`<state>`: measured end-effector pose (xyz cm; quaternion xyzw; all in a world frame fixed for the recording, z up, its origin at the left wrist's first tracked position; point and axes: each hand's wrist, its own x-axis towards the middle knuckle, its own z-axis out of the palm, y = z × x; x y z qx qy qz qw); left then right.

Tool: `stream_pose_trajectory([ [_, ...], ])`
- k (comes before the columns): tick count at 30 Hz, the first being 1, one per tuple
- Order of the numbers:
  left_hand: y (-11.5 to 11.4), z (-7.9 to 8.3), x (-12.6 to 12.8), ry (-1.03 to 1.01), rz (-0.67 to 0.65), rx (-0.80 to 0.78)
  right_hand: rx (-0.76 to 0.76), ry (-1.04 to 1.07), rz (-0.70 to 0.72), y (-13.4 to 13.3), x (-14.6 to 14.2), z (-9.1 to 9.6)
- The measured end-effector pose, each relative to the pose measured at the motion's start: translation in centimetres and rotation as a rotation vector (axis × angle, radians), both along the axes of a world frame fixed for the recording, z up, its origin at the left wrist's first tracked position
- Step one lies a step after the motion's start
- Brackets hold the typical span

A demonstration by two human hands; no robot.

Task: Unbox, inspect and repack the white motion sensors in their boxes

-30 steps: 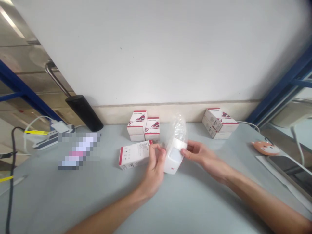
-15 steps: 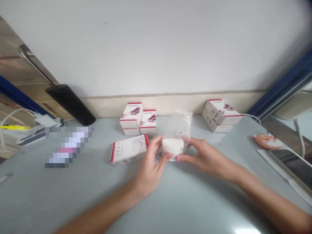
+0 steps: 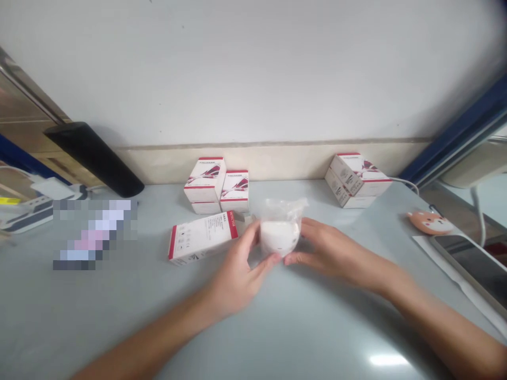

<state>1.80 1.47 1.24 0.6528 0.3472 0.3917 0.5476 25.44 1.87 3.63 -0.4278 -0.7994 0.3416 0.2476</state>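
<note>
White inside a clear bag [image 3: 283, 208], the device [image 3: 279, 238] was clasped above the desk [image 3: 301, 327] between my inward-angled left hand [image 3: 240, 270] and right hand [image 3: 328, 247], bag end toward the wall [image 3: 253, 79], its long axis unclear to me.

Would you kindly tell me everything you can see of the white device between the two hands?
The white device looks like smooth plastic, with rounded corners and a small dark mark low on the face toward the camera. It sits inside a clear, crinkled bag, whose loose end extends beyond it. The left hand and right hand hold it from either side, thumbs at its near edge. Whether it touches the grey table cannot be told.
</note>
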Motion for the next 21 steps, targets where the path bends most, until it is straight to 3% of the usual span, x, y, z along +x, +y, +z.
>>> stream_pose_trajectory([
  [6,0.8,-1.2,-0.1,0.134,-0.013,-0.062,-0.014,-0.021,-0.016,0.0,0.0,-0.4],
  [14,0.7,-1.4,-0.2,0.456,0.052,0.045,0.048,-0.259,-0.032,0.0,-0.8,-1.8],
  [18,0.2,-1.1,-0.3,0.467,0.003,0.063,0.055,-0.268,0.012,-0.1,-0.8,-1.5],
  [21,-0.1,-0.8,-0.4,0.32,-0.011,0.112,0.078,-0.239,0.004,-0.1,-1.0,-1.5],
])
